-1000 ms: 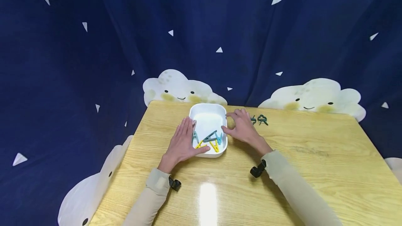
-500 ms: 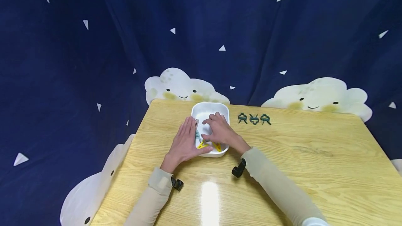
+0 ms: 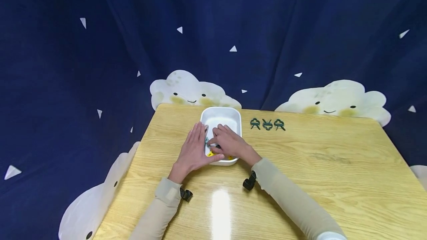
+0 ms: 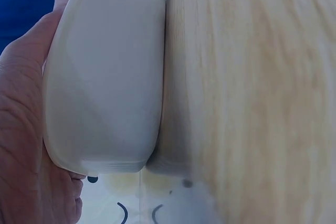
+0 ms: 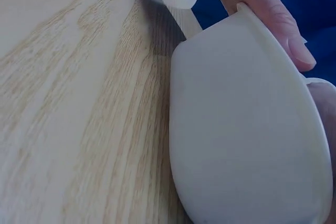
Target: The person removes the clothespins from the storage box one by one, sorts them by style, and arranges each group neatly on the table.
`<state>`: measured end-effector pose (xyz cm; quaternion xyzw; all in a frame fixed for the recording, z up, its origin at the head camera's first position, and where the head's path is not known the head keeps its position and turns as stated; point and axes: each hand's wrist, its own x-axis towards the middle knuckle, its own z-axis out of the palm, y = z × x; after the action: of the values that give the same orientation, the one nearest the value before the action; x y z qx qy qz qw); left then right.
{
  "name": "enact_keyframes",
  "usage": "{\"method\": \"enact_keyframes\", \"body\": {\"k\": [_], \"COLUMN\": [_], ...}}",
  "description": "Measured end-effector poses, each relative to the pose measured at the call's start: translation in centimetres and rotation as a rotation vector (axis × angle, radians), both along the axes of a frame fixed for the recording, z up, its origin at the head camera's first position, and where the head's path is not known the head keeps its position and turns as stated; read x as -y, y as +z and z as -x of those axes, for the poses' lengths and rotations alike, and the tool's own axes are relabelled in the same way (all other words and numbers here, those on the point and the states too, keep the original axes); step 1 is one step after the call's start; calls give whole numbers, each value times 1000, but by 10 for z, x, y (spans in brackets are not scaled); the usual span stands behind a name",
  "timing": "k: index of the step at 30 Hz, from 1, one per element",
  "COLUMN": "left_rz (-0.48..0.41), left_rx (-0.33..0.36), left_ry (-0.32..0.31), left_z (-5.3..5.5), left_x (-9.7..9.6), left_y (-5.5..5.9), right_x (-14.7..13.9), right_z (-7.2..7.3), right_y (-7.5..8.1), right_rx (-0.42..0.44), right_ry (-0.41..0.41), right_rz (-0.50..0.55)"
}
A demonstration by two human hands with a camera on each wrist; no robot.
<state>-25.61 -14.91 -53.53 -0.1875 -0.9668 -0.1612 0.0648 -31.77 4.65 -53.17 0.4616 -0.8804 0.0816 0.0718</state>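
Note:
A white plastic tray (image 3: 220, 116) stands on the wooden table with clothes pegs inside. My left hand (image 3: 191, 151) lies along its left side, fingers straight, thumb across the near rim. In the left wrist view the left palm (image 4: 21, 124) is against the tray wall (image 4: 105, 77). Inside the tray, my right hand (image 3: 228, 142) has thumb and index finger at a light teal peg (image 3: 207, 140); whether they pinch it is hidden. A pale pink peg (image 3: 206, 129) lies by the left wall. Yellow pegs (image 3: 210, 154) show partly beneath the hands.
Three dark green cloud-shaped clips (image 3: 267, 124) lie in a row on the table (image 3: 317, 180), right of the tray. A dark blue curtain (image 3: 213, 29) with clouds hangs behind the table's far edge.
My right hand has moved left from the tray's right rim into the tray, and its thumb and index finger have drawn closer together. The left hand stays at the tray.

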Motion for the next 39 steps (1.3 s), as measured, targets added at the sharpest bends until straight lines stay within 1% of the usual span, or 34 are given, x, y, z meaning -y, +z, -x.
{"method": "enact_keyframes", "body": {"k": [3, 6, 10, 15, 18, 23, 29, 32, 36, 39], "left_rz": [6, 13, 25, 38, 40, 29, 26, 20, 14, 13], "left_rx": [2, -7, -9, -16, -14, -3, -11, -6, 1, 0], "left_ry": [2, 4, 9, 6, 9, 9, 8, 9, 11, 11], "left_z": [-1, -1, 0, 1, 1, 1, 2, 2, 1, 1], "left_x": [1, 2, 2, 2, 1, 1, 2, 2, 1, 0], "left_y": [0, 0, 0, -1, -1, -2, -2, -2, -1, -1], "right_x": [1, 3, 4, 5, 5, 5, 6, 6, 5, 4], "right_z": [-1, -1, 0, -1, -1, -1, 0, 0, 0, 0], "right_y": [-1, 0, 1, 2, 2, -1, 0, 1, 0, 0], "right_rx": [10, 3, -9, 15, 21, -2, -20, -22, -23, -34], "right_ry": [18, 0, -70, -168, -204, -245, -340, -355, -339, -346], "right_rz": [-4, -3, -2, 7, -5, -31, -42, -65, -94, -97]}}
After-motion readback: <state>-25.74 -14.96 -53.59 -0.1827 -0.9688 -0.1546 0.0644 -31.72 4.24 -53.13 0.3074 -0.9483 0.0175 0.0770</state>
